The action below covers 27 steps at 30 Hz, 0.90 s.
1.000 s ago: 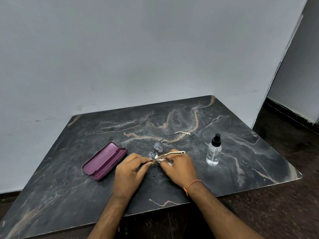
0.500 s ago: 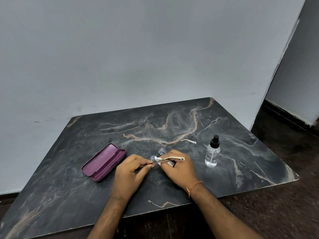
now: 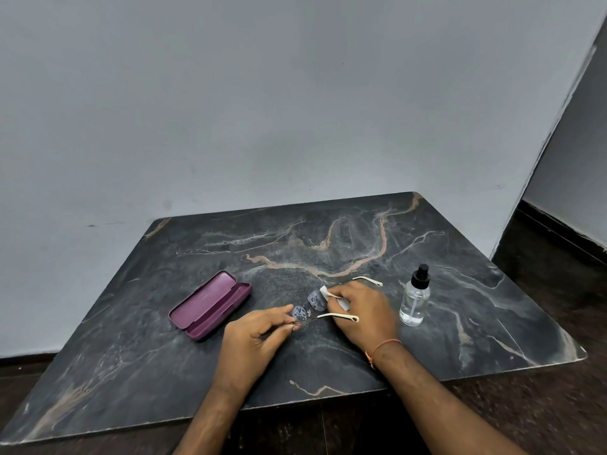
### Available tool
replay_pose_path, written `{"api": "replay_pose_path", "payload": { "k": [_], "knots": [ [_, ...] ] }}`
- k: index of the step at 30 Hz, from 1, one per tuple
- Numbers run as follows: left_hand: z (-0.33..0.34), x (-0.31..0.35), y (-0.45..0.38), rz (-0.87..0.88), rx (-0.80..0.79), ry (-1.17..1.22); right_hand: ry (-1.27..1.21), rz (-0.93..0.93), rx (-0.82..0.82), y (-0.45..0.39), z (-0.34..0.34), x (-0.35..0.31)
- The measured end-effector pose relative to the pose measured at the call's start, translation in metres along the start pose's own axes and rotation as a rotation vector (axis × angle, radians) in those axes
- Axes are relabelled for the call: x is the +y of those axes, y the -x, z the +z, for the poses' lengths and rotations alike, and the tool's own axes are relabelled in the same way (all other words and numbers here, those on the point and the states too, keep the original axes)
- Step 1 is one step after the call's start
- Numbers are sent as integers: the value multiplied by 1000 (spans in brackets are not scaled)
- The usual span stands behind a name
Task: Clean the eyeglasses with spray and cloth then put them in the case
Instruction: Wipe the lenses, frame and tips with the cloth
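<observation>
The rimless eyeglasses (image 3: 316, 299) with cream temple tips are held just above the dark marble table (image 3: 164, 356), both arms spread out to the right. My left hand (image 3: 254, 339) pinches the frame at the near lens corner. My right hand (image 3: 364, 310) pinches a small white cloth (image 3: 325, 293) against the far lens. Both lenses look speckled with droplets. The open purple case (image 3: 210, 305) lies to the left of my hands. To the right of my right hand the clear spray bottle (image 3: 415, 298) with a black cap stands upright.
The table meets a grey wall (image 3: 262, 126) at its back edge. Its right and front edges drop to a dark floor (image 3: 542, 421). A wall corner stands at the far right.
The glasses have turned so both lenses and arms show. My right hand with the cloth has moved from the near lens to the far lens. The left hand keeps its pinch.
</observation>
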<state>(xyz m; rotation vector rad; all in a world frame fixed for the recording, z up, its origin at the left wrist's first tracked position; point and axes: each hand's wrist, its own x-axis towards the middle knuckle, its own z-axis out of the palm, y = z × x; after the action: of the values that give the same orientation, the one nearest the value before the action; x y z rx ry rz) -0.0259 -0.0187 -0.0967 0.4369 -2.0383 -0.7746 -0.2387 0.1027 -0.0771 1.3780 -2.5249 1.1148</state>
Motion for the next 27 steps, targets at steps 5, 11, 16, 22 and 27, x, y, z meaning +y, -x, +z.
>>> {"api": "replay_pose_path", "payload": {
  "k": [5,11,16,22,27],
  "knots": [
    [0,2,-1,-3,-7,45,119,-31,-48,-1,5,2],
    [1,2,-1,10,-1,31,-25,-82,-99,0,11,3],
    [1,0,1,34,-16,18,30,-85,-74,-4,14,7],
    [1,2,0,38,-2,36,1,-88,-83,-2,16,5],
    [1,2,1,56,-9,14,-73,-86,-48,-1,14,6]
  ]
}}
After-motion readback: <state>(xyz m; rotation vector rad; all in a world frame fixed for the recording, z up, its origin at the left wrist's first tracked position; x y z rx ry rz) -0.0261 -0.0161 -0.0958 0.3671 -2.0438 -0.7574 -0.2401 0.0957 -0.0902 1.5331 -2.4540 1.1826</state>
